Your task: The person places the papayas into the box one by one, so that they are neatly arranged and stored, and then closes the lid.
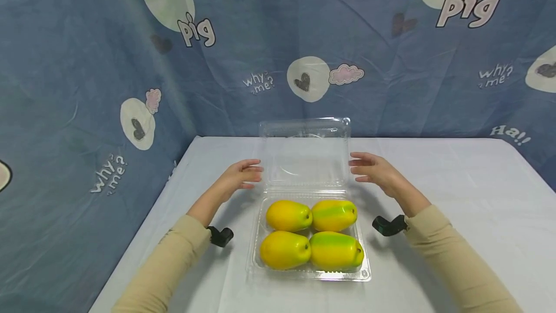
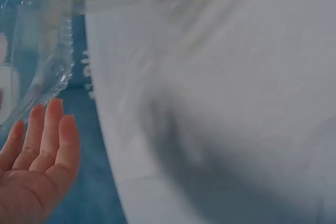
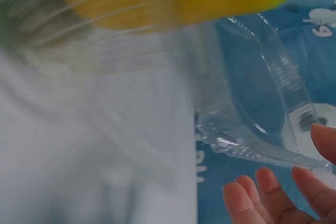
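Observation:
A clear plastic clamshell box [image 1: 367, 275] stands with its lid [image 1: 304, 158] raised at the back. Several yellow-green fruits [image 1: 286, 250], much like papayas, lie in its base in two rows. My left hand [image 1: 240, 176] is beside the lid's left edge, its fingers extended and holding nothing. On the opposite side, my right hand [image 1: 377, 172] is at the lid's right edge, fingers apart and also holding nothing. The wrist views show the left fingers [image 2: 51, 129] and right fingers [image 3: 270, 184] close to the lid's rim; whether they touch it I cannot tell.
The box rests on a table with a white cover [image 1: 434, 173]. A blue printed cloth [image 1: 369, 37] hangs behind the table and along its left side. Each wrist carries a black mount [image 1: 389, 226].

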Demonstrator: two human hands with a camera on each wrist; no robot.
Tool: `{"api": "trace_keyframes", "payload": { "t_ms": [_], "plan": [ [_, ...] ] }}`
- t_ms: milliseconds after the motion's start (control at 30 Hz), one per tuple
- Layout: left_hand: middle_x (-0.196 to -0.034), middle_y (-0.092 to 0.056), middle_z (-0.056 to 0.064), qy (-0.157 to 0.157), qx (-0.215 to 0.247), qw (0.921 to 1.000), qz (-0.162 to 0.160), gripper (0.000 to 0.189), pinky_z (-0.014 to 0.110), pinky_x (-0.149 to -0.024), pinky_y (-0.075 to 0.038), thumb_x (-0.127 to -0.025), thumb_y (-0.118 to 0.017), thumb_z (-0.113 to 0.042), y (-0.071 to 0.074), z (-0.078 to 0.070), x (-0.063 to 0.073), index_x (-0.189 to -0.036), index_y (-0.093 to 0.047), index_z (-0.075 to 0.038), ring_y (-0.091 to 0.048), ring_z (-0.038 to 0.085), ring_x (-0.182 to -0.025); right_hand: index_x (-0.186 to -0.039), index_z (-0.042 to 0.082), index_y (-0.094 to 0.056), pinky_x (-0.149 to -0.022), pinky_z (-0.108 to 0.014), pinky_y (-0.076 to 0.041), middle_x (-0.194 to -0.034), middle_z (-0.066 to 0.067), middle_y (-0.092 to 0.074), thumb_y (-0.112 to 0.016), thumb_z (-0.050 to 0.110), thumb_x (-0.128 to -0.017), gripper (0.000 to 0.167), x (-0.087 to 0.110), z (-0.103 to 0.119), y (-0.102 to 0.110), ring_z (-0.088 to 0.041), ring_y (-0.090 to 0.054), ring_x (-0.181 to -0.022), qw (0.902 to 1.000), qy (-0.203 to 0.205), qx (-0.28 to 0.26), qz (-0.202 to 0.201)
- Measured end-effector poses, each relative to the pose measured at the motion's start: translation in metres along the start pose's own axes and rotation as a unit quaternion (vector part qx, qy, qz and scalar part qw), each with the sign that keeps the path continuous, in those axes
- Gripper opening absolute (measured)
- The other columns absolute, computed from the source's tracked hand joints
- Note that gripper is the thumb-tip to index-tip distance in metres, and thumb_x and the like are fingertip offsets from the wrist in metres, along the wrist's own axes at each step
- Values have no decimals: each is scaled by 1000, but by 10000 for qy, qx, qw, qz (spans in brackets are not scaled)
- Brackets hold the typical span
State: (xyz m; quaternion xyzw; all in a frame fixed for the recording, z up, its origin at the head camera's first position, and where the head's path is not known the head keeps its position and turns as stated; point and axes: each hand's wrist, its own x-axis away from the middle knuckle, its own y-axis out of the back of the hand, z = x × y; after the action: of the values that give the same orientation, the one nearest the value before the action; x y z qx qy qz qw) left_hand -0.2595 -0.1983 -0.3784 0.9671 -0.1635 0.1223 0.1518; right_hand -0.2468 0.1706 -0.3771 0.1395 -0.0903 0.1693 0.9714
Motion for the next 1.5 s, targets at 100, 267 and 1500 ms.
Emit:
{"api": "trace_keyframes", "payload": {
  "t_ms": [100,267,1500],
  "plan": [
    [-139,-42,16,-97,-235,9996,78,56,42,-96,-41,-92,-55,-18,6,-9,6,-142,-31,-7,-51,30,-116,-145,3,-21,-98,-43,-39,-143,-23,-31,-50,13,-94,60,5,9,2,-38,-38,-126,9999,48,87,-24],
    [-138,-44,14,-243,-607,9978,132,56,41,-94,-42,-91,-56,-22,11,-18,17,-141,-33,-8,-50,29,-117,-144,3,-23,-98,-43,-39,-143,-22,-31,-52,17,-94,60,16,21,7,-38,-37,-127,9990,347,278,42],
    [-134,-49,14,-991,-1415,9849,105,51,40,-91,-45,-98,-35,-41,-2,12,100,-132,-48,-5,-55,27,-110,-124,-10,-45,-78,-27,-51,-113,-16,-58,-41,31,-98,49,107,14,-20,-13,-60,-92,9980,586,219,98]
  ]
}}
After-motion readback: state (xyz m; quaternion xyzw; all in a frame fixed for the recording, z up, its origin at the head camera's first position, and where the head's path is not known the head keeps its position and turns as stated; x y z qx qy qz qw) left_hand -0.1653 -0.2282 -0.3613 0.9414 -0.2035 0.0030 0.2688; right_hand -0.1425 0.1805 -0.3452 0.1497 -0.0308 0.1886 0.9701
